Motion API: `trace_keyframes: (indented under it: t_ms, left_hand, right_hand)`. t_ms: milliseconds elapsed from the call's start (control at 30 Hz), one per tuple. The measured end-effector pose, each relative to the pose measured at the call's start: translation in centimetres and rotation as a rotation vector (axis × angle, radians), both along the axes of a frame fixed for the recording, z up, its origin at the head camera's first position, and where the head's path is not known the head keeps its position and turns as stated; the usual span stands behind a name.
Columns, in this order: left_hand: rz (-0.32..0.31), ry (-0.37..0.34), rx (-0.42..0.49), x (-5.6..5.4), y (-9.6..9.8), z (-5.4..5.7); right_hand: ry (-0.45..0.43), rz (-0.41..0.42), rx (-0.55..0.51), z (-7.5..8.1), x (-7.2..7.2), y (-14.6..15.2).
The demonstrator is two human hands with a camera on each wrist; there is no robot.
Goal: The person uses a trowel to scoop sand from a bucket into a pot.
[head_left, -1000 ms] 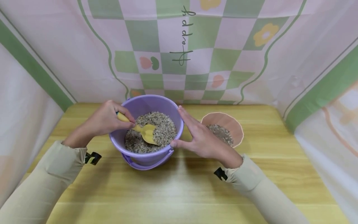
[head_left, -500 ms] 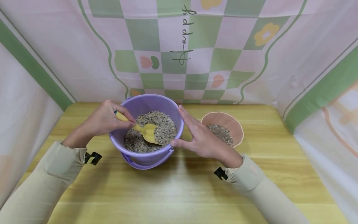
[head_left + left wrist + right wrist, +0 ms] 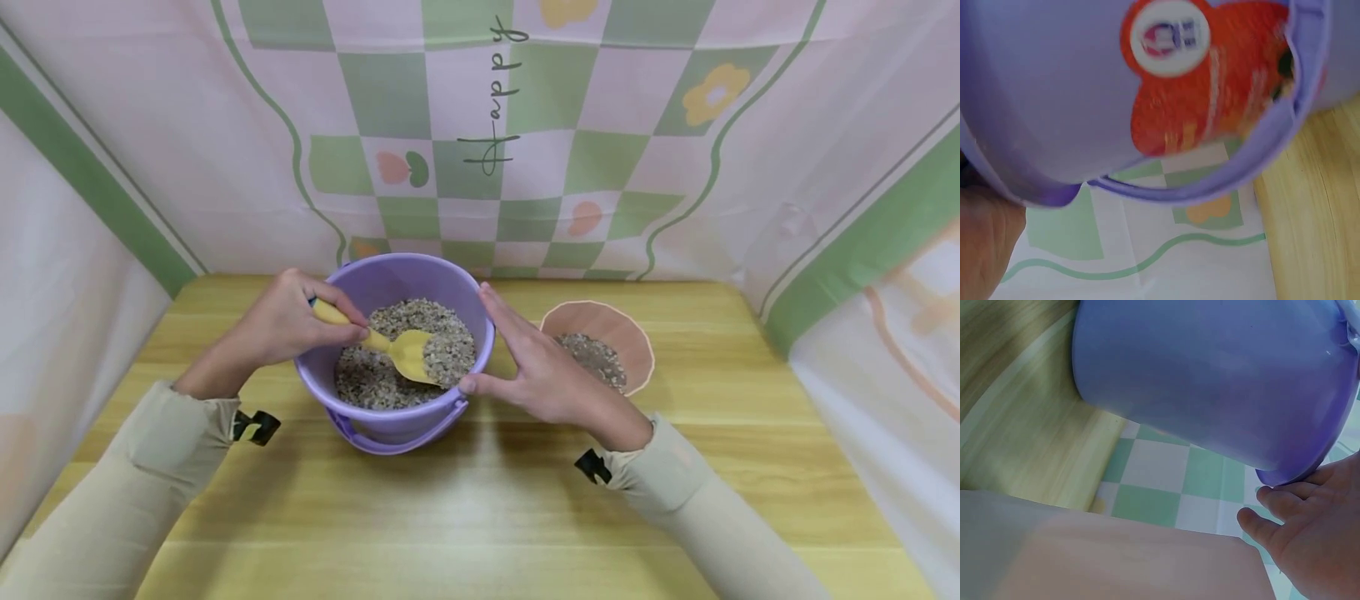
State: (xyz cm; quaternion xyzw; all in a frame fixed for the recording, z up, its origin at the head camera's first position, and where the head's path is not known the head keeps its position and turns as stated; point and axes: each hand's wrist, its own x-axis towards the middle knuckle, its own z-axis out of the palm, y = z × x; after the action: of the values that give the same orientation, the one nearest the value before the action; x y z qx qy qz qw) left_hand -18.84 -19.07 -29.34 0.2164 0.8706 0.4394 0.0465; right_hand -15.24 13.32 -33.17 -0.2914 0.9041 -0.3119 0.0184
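My left hand [image 3: 283, 323] grips the handle of a yellow toy shovel [image 3: 410, 356] inside a purple bucket [image 3: 408, 279]. The blade lies in speckled, gravel-like grains [image 3: 365, 379], with some heaped on its right part. My right hand [image 3: 547, 375] steadies the bucket's right side, thumb and fingers spread and fairly straight against the rim. Below the rim hangs the bucket's carry handle, and an orange-red label [image 3: 1191, 94] shows on the wall in the left wrist view. From the right wrist, fingertips [image 3: 1279, 500] meet the underside of the rim.
A pinkish scalloped bowl [image 3: 636, 337] with similar grains stands right of the bucket, partly behind my right hand. Both containers stand on a wood-grain table [image 3: 480, 508]. A checkered cloth [image 3: 465, 92] hangs right behind the table's back edge.
The shovel and my left hand have shifted slightly to the right, the blade pushing further into the grains near the bucket's right wall. My right hand and the bucket stay put.
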Motion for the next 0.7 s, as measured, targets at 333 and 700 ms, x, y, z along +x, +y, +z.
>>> trace_keyframes:
  t_ms: [333,700]
  left_hand:
    - [-0.007,0.022,0.003,-0.24,0.21,-0.17]
    - [0.0,-0.031,0.058,-0.43,0.04,-0.32]
  right_hand:
    - [-0.009,-0.002,-0.004,-0.03,-0.04,0.01]
    - [-0.013,-0.004,0.006,-0.03,0.0,-0.02]
